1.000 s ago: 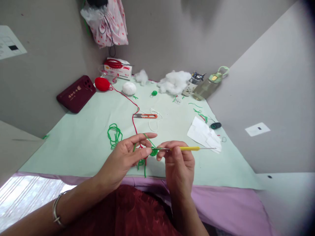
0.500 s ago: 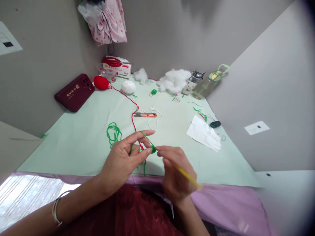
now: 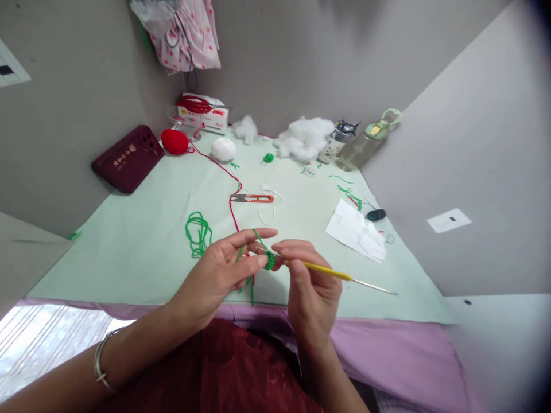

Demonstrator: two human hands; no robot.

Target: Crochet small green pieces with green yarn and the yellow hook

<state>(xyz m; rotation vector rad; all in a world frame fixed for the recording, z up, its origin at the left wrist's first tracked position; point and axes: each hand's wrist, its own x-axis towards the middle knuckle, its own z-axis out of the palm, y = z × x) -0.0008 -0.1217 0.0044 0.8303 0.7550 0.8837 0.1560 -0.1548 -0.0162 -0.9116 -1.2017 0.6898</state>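
Note:
Between thumb and fingers, my left hand (image 3: pixel 228 261) pinches a small green crochet piece (image 3: pixel 270 261). Green yarn runs from the piece over my raised left index finger. My right hand (image 3: pixel 312 284) grips a yellow-handled crochet hook (image 3: pixel 327 271), whose bare metal end points to the right. The hook's other tip lies at the top of the green piece, against the yarn. Green and red strands hang below my left hand. Left of that hand rests a loose coil of green yarn (image 3: pixel 198 235) on the table.
Orange thread snips (image 3: pixel 258 198) lie ahead of my hands, beside a red strand from the red yarn ball (image 3: pixel 174 141). A white ball (image 3: pixel 224 149), stuffing (image 3: pixel 305 137), a pen cup (image 3: pixel 333 146) and a bottle (image 3: pixel 365 140) stand at the back. White paper (image 3: pixel 355 229) lies right, a maroon phone (image 3: pixel 128 160) left.
The crochet hook has swung from slanting down toward me to nearly level, pointing right. My right hand has turned with it. The green piece stays in my left fingers.

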